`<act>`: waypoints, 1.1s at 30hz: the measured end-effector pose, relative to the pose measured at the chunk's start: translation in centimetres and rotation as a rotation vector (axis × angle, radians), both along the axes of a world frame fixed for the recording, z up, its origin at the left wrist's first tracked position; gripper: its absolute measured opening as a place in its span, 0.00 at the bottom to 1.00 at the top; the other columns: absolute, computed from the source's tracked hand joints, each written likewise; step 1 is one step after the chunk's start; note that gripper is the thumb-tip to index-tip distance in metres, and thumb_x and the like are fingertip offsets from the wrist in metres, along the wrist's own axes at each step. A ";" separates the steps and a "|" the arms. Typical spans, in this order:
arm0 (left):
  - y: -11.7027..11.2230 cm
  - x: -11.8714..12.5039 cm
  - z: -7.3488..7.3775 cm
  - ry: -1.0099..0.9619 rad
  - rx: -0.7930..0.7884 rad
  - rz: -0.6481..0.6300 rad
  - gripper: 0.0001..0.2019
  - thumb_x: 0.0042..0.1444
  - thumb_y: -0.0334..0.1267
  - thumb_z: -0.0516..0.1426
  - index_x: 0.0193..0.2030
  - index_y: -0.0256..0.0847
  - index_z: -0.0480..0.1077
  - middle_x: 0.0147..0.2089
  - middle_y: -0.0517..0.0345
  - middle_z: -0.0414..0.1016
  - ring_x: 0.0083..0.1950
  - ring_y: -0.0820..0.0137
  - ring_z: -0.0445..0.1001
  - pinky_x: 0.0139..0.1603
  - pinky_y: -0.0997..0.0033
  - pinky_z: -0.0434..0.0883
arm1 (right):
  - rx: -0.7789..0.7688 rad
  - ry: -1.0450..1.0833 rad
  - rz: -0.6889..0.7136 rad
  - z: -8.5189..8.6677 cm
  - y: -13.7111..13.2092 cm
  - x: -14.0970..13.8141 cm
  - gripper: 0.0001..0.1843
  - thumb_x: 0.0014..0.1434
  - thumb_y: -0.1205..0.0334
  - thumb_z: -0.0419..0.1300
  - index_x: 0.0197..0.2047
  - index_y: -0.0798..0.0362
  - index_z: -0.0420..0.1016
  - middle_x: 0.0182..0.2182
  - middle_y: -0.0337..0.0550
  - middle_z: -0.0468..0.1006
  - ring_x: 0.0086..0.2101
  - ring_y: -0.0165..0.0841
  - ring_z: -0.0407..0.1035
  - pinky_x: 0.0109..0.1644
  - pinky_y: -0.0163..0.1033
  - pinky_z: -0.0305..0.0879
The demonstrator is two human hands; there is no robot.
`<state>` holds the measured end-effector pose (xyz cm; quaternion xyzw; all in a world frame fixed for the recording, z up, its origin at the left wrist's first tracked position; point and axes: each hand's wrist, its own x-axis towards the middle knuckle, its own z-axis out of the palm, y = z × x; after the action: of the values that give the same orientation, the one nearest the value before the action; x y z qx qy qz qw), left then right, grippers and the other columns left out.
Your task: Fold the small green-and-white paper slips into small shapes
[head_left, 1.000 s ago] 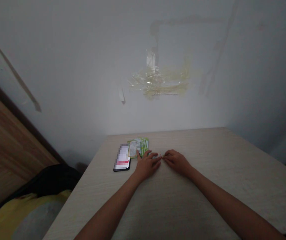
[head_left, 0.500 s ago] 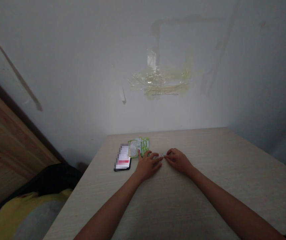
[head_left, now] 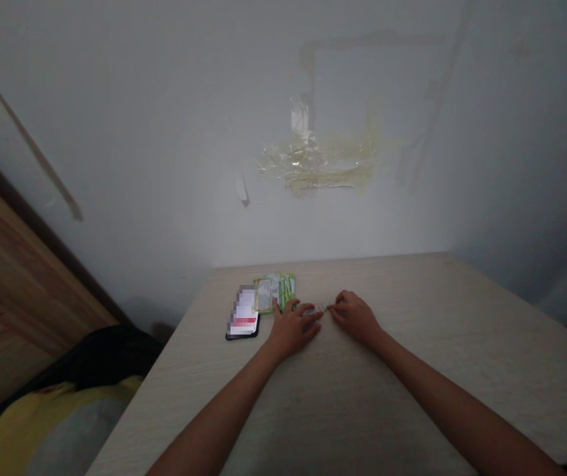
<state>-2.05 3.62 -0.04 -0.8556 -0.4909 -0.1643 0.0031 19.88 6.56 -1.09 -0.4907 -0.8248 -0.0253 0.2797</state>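
Note:
My left hand (head_left: 293, 328) lies on the table with its fingers spread, the fingertips resting on a narrow, white-and-green printed packet (head_left: 316, 308). Most of that packet is hidden under the fingers. My right hand (head_left: 356, 318) has thumb and fingers pinched together at the packet's right end. Just beyond the left hand is a fanned pile of green-and-white printed packets (head_left: 283, 285), and the left thumb reaches to its near edge. What the packets contain cannot be seen.
A phone (head_left: 244, 317) with a lit, blurred screen lies left of the pile, touching or partly under it. The pale wooden table (head_left: 412, 284) meets a white wall with old tape (head_left: 313, 162). Yellow and grey cloth (head_left: 50, 423) lies below the table's left side.
My right fingers have shifted slightly at the packet's right end, and a little more of its green edge shows. The left hand stays nearly still.

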 end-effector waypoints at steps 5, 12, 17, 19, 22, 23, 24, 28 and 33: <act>-0.4 0.1 0.4 0.000 0.014 -0.015 0.17 0.64 0.52 0.49 0.59 0.68 0.64 0.60 0.66 0.68 0.63 0.57 0.57 0.63 0.26 0.27 | -0.016 0.028 0.024 -0.4 0.2 0.3 0.10 0.61 0.59 0.58 0.41 0.46 0.81 0.37 0.46 0.73 0.39 0.35 0.67 0.45 0.40 0.65; -0.4 0.1 0.4 -0.010 0.026 -0.033 0.16 0.64 0.49 0.50 0.57 0.65 0.66 0.58 0.65 0.70 0.64 0.58 0.56 0.63 0.26 0.28 | -0.018 0.086 0.059 -0.8 0.5 0.6 0.11 0.62 0.59 0.57 0.42 0.47 0.81 0.38 0.46 0.74 0.40 0.35 0.68 0.46 0.40 0.65; -0.3 0.1 0.1 -0.018 0.029 -0.003 0.15 0.64 0.49 0.50 0.57 0.67 0.66 0.58 0.65 0.70 0.64 0.56 0.56 0.62 0.25 0.28 | -0.038 0.127 0.085 -0.8 0.4 0.7 0.11 0.62 0.60 0.57 0.41 0.49 0.81 0.39 0.46 0.74 0.40 0.34 0.68 0.47 0.40 0.66; -0.2 0.1 0.1 -0.017 0.030 0.000 0.16 0.64 0.50 0.50 0.57 0.68 0.66 0.59 0.66 0.69 0.64 0.56 0.57 0.62 0.25 0.29 | -0.041 0.127 0.107 -0.7 0.4 0.6 0.11 0.62 0.62 0.57 0.39 0.50 0.81 0.39 0.47 0.74 0.40 0.34 0.68 0.47 0.40 0.66; -0.2 0.1 0.0 -0.012 0.025 0.004 0.16 0.63 0.50 0.50 0.56 0.69 0.66 0.59 0.66 0.69 0.63 0.56 0.57 0.62 0.23 0.30 | -0.032 0.114 0.141 -0.7 0.3 0.5 0.11 0.62 0.63 0.57 0.38 0.51 0.81 0.39 0.47 0.74 0.40 0.34 0.69 0.47 0.40 0.66; -0.1 0.1 0.0 -0.010 0.022 0.005 0.16 0.63 0.50 0.50 0.56 0.70 0.66 0.59 0.66 0.69 0.63 0.55 0.57 0.61 0.23 0.30 | -0.028 0.106 0.153 -0.7 0.4 0.4 0.11 0.62 0.64 0.56 0.38 0.51 0.81 0.39 0.47 0.74 0.41 0.34 0.69 0.47 0.40 0.66; -0.1 0.1 0.0 -0.009 0.018 0.005 0.16 0.63 0.50 0.50 0.57 0.69 0.66 0.59 0.66 0.69 0.64 0.55 0.57 0.61 0.23 0.30 | -0.025 0.097 0.164 -0.7 0.4 0.4 0.11 0.62 0.64 0.56 0.38 0.51 0.81 0.39 0.47 0.74 0.41 0.34 0.69 0.48 0.41 0.66; 0.0 0.0 -0.1 -0.005 0.018 0.000 0.16 0.63 0.51 0.50 0.57 0.70 0.65 0.60 0.66 0.69 0.64 0.54 0.56 0.61 0.22 0.30 | -0.020 0.061 0.191 -0.6 0.3 0.2 0.11 0.62 0.64 0.55 0.38 0.51 0.81 0.39 0.47 0.75 0.41 0.35 0.69 0.48 0.41 0.66; 0.0 -0.1 -0.2 0.000 0.020 -0.019 0.16 0.63 0.50 0.49 0.57 0.72 0.64 0.60 0.68 0.68 0.65 0.53 0.56 0.60 0.21 0.30 | -0.027 0.039 0.201 -0.3 0.1 0.1 0.13 0.63 0.62 0.54 0.37 0.51 0.81 0.39 0.47 0.75 0.42 0.34 0.68 0.49 0.40 0.65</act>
<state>-2.17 3.66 -0.20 -0.8603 -0.4808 -0.1692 0.0102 20.00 6.61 -1.42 -0.4097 -0.8645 0.0235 0.2902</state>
